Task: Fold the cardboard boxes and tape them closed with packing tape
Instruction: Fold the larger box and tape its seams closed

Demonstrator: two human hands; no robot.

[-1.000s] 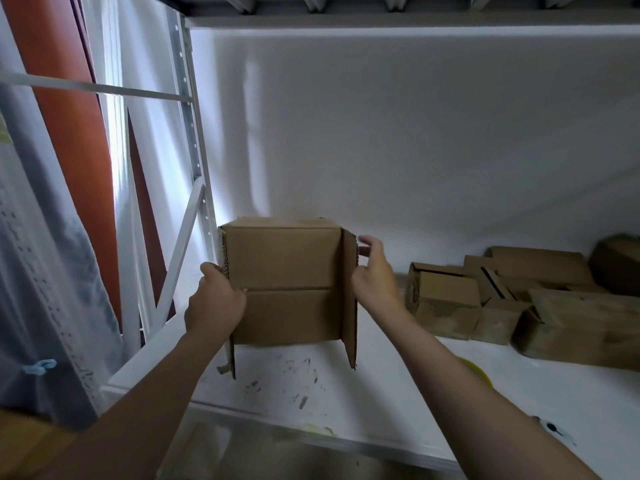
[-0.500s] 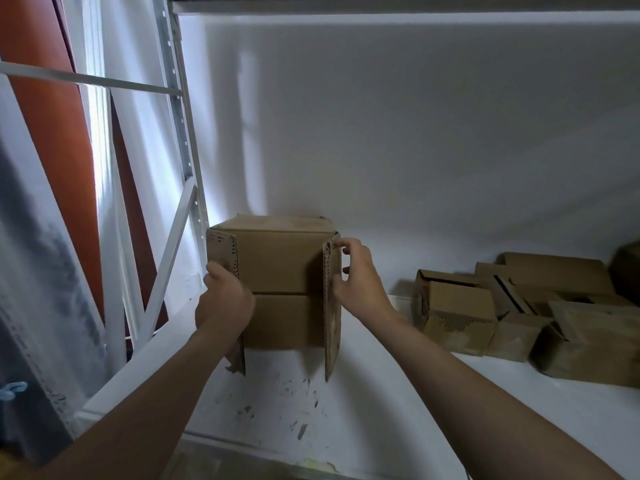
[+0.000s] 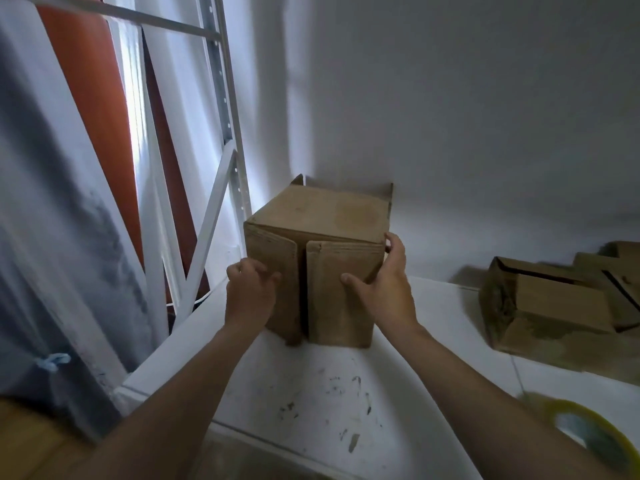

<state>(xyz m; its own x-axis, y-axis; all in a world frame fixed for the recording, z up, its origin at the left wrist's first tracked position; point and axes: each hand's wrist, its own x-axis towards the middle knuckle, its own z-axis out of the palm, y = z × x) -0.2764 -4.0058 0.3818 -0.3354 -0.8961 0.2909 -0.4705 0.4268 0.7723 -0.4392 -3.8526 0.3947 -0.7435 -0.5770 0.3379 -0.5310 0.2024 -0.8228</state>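
Head view, single frame.

- Table (image 3: 311, 393): white, scuffed with dark marks, runs from 6 o'clock out to 3 o'clock.
- Plastic sheet (image 3: 52, 237): translucent, hangs at 9 o'clock. A white metal rack frame (image 3: 227, 109) stands beside it at 10–11 o'clock.
- Cardboard box (image 3: 322, 216): stands on the table at centre, near the wall. The two flaps on the near face are folded in, with a narrow vertical gap between them. Flap corners stick up at the far top edge.
- Other boxes (image 3: 554, 306): a pile at 3 o'clock, well apart from the centre box.
- Tape roll (image 3: 554, 408): yellowish, at 5 o'clock on the table, blurred, partly cut off by the frame edge.
- Right hand (image 3: 384, 289): thumb spread flat on the right flap, fingers (image 3: 394, 244) wrapped round the box's right edge.
- Left hand (image 3: 251, 292): fingers curled against the left flap. Whether they hook round the box's left edge or only press on the flap cannot be told.
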